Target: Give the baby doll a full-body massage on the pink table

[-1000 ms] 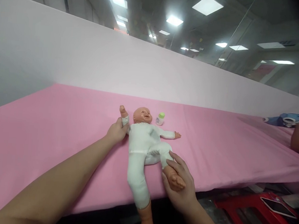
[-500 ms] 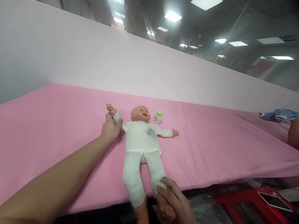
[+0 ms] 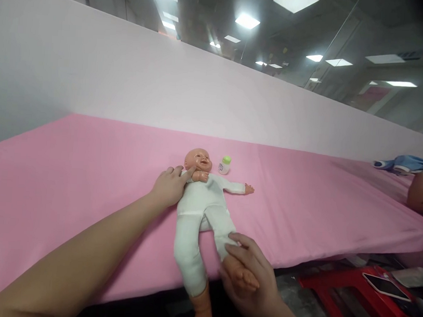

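A baby doll (image 3: 203, 199) in a white top and trousers lies on its back on a pink-covered table, its feet towards me. My left hand (image 3: 169, 187) is at the doll's arm on the left, which is folded over its upper chest; the thumb lies by the doll's small hand, below its chin. Around the lower leg on the right, just above the bare foot, my right hand (image 3: 256, 272) is closed, and that leg is a little bent. The doll's other arm stretches out sideways. A small white bottle with a green cap (image 3: 224, 164) stands beside its head.
Behind the pink tabletop (image 3: 295, 198) rises a white partition (image 3: 201, 95). Blue cloth (image 3: 406, 164) lies at the far right, near another person's arm (image 3: 419, 192). A red stool (image 3: 354, 299) with a phone (image 3: 387, 286) on it is below the table's edge.
My left hand has brought the doll's arm from stretched out sideways to folded over its chest. My right hand has raised the held leg slightly and moved it right.
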Action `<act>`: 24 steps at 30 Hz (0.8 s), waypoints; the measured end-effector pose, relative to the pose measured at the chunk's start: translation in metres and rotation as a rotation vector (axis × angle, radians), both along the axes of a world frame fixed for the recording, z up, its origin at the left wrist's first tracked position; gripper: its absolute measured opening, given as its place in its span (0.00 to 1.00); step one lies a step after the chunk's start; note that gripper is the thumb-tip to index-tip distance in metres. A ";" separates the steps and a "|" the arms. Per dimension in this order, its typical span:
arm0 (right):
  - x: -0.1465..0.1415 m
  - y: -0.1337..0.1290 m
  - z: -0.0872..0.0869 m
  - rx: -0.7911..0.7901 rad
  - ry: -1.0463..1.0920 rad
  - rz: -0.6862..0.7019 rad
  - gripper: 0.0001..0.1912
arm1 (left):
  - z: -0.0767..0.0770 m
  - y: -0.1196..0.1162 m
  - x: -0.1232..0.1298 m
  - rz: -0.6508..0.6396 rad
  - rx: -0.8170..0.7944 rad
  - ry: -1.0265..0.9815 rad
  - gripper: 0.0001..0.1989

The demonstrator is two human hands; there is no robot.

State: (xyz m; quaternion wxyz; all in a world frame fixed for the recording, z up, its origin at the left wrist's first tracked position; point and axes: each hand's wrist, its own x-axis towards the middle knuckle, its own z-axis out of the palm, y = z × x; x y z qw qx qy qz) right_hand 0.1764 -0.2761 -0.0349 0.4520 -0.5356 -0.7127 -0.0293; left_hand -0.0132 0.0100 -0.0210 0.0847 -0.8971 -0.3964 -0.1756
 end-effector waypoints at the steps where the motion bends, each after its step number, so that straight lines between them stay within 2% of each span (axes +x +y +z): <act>1: 0.001 0.006 0.006 0.003 0.003 -0.008 0.24 | 0.001 -0.001 0.000 -0.001 0.002 0.006 0.34; 6: 0.009 0.055 0.026 0.007 0.007 -0.059 0.23 | 0.002 -0.004 0.002 0.009 0.016 0.002 0.31; 10: 0.006 0.101 0.031 -0.126 0.025 -0.094 0.21 | 0.002 -0.005 0.000 0.000 0.017 -0.009 0.31; 13: -0.003 0.122 0.032 -0.184 0.057 -0.113 0.18 | 0.001 -0.004 -0.003 -0.009 -0.007 -0.018 0.31; 16: -0.010 0.125 0.032 -0.178 0.069 -0.124 0.17 | 0.002 -0.003 -0.006 -0.016 -0.066 -0.051 0.31; 20: -0.008 0.118 0.025 -0.130 0.120 -0.119 0.17 | 0.005 0.001 -0.009 -0.014 -0.183 -0.180 0.31; 22: -0.004 0.112 0.019 -0.094 0.173 -0.117 0.18 | 0.006 0.005 -0.011 -0.036 -0.263 -0.292 0.27; 24: 0.000 0.104 0.015 -0.058 0.208 -0.110 0.18 | 0.007 0.010 -0.014 -0.002 -0.349 -0.416 0.19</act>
